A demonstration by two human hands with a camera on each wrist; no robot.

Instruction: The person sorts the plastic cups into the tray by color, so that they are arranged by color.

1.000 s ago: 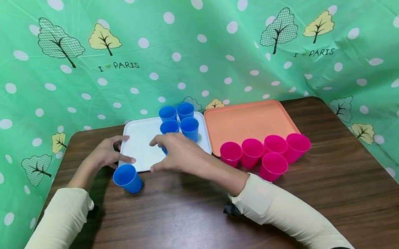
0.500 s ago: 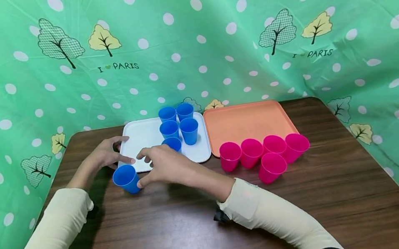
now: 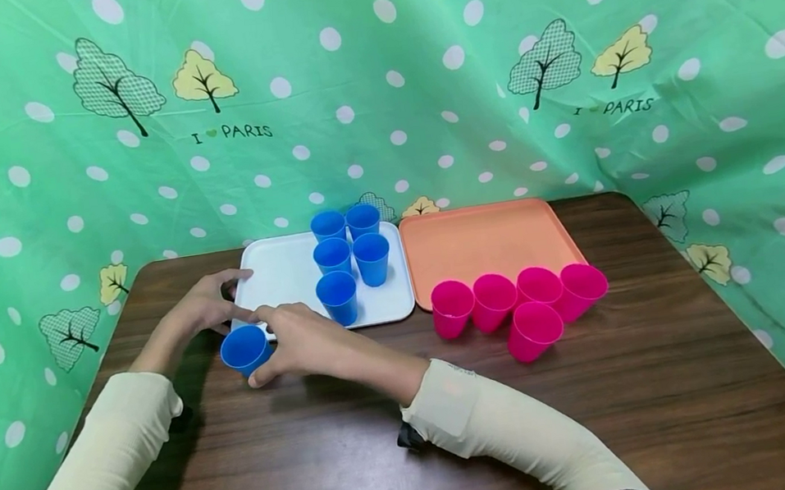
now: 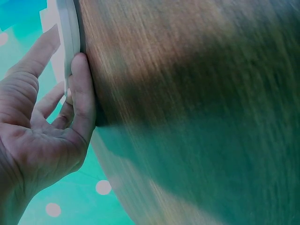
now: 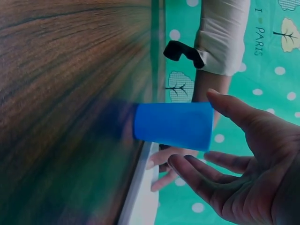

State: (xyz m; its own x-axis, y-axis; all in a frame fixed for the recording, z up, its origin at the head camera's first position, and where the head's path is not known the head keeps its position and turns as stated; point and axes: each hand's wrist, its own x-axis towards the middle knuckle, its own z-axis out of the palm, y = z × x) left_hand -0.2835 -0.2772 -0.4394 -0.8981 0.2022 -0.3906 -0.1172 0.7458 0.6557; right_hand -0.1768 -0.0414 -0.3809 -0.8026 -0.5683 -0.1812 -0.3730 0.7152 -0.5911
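- Curves right hand [image 3: 301,340] about lone blue cup [image 3: 239,352], with thumb at near side and fingers at far side; not gripping yet, going by gap beside fingers in right wrist view.
- Cannot tell thumb contact: tip right at rim there.
- Likely spread that wide to fit round cup wall.
- Find lone blue cup upright on worktop [image 3: 318,470], just beside near left corner of white tray [image 3: 276,268].
- Rests left hand [image 3: 203,307] at left edge of white tray, with thumb and fingers parted, not clenched; likely steadying it against sliding.
- Note five blue cups [image 3: 332,255] upright on right part of white tray, in columns of three and two; probably packed close to save room.
- Note five pink cups [image 3: 534,335] upright on worktop, by near edge of orange tray [image 3: 489,240]; seemingly grouped by colour.
- Hidden in head view: most right fingers, behind back of hand; part of lone blue cup, behind thumb.
- Overlapping there: right fingertips and left thumb; cannot tell if touching.
- Dark and blurred in left wrist view: worktop. Cannot identify blue scrap [image 4: 18,14] at top left.
- Cut off at bottom of head view: both sleeves [image 3: 505,420]. Too covered to name: black thing [image 3: 409,437] under right one.
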